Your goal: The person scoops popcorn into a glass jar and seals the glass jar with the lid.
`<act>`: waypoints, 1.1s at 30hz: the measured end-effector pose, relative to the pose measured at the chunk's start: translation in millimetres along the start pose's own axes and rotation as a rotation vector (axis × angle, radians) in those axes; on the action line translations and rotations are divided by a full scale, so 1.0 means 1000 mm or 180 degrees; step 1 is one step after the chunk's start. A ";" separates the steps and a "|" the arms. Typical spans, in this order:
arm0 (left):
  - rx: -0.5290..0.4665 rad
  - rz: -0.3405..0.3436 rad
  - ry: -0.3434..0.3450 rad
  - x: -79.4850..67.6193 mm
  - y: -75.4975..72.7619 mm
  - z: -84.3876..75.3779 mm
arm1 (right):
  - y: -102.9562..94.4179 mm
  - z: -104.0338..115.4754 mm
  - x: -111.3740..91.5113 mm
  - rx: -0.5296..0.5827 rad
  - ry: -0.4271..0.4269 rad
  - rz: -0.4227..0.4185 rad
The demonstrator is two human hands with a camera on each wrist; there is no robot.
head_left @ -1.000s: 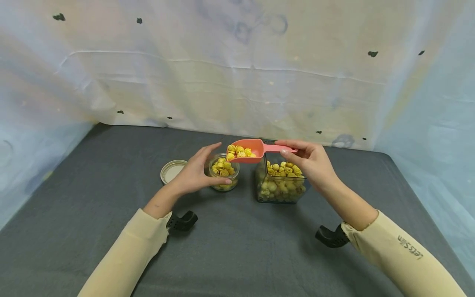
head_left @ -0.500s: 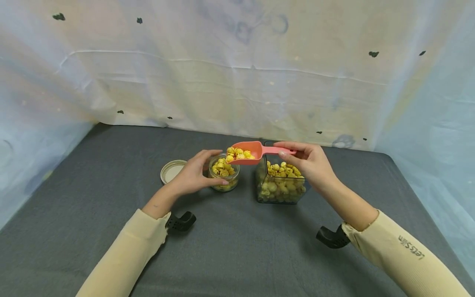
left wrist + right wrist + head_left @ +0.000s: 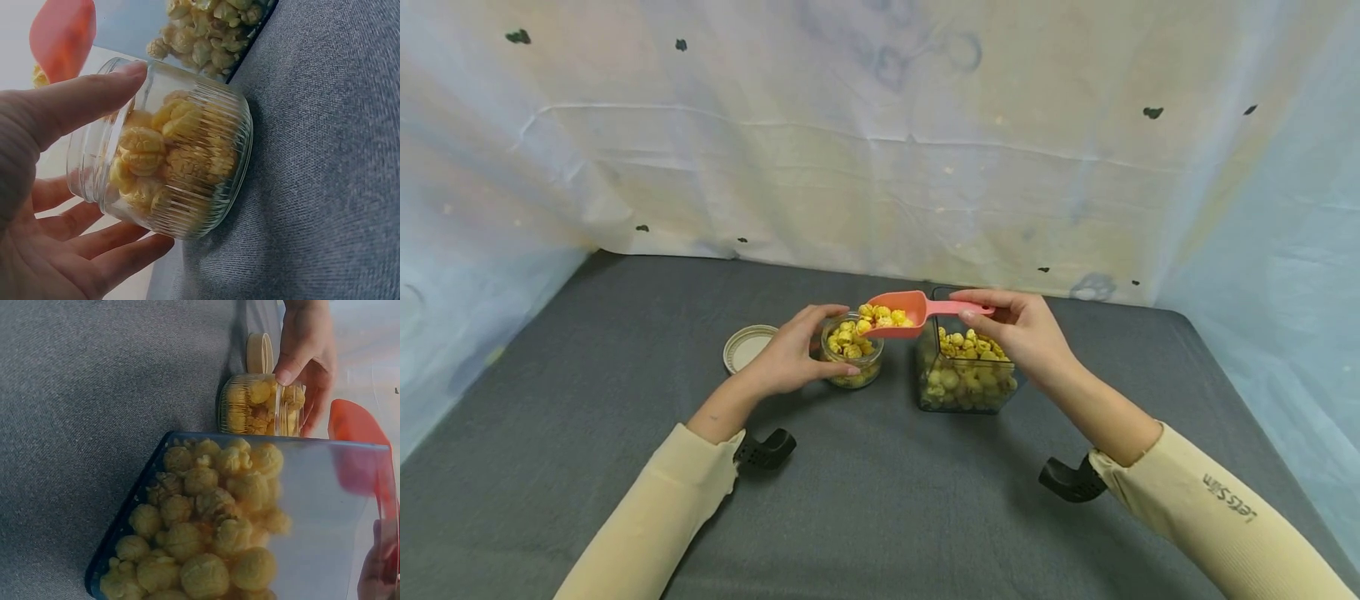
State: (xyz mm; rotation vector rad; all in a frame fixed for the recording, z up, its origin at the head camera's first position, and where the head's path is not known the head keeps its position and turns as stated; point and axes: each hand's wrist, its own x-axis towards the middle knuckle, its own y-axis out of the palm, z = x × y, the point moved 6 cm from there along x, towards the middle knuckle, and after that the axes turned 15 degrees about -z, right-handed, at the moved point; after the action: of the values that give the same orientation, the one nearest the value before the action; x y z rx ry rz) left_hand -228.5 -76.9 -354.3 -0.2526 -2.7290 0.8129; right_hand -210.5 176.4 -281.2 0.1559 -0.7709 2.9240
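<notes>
My left hand [image 3: 790, 350] is around a ribbed glass jar [image 3: 178, 162] of yellow popcorn, with the thumb on its near side and the fingers on the far side. The jar stands upright on the table. My right hand [image 3: 1028, 332] pinches the handle of a pink-red scoop [image 3: 914, 305] between thumb and fingers. Several pieces of popcorn [image 3: 883, 317] lie in the scoop, whose lip hangs over the right part of the jar's mouth. Below the right hand stands a clear square container [image 3: 325, 487], part filled with the same popcorn.
A round cream-coloured lid [image 3: 745, 346] lies left of the jar, partly behind the left hand. Grey cloth covers the table [image 3: 880, 500]. Pale printed sheeting [image 3: 880, 167] hangs along the back and both sides.
The scoop and the right hand have come down slightly, bringing the scoop's lip closer to the jar's mouth. My left hand has drawn in round the jar. The popcorn remains in the scoop.
</notes>
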 end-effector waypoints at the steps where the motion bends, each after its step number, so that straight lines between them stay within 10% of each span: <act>1: -0.0004 0.0006 0.0002 0.000 0.000 0.000 | 0.000 0.000 0.000 -0.0004 0.0005 0.0008; 33: -0.0096 0.0033 -0.0025 0.001 0.000 0.004 | 0.005 0.006 0.001 -0.0368 -0.0162 0.0092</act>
State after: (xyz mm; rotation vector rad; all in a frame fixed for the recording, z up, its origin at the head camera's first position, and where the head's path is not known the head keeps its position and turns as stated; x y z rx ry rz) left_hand -230.8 -78.6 -357.2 -0.2709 -2.7513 0.7775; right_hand -211.5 169.3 -278.7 0.2112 -0.9548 2.9029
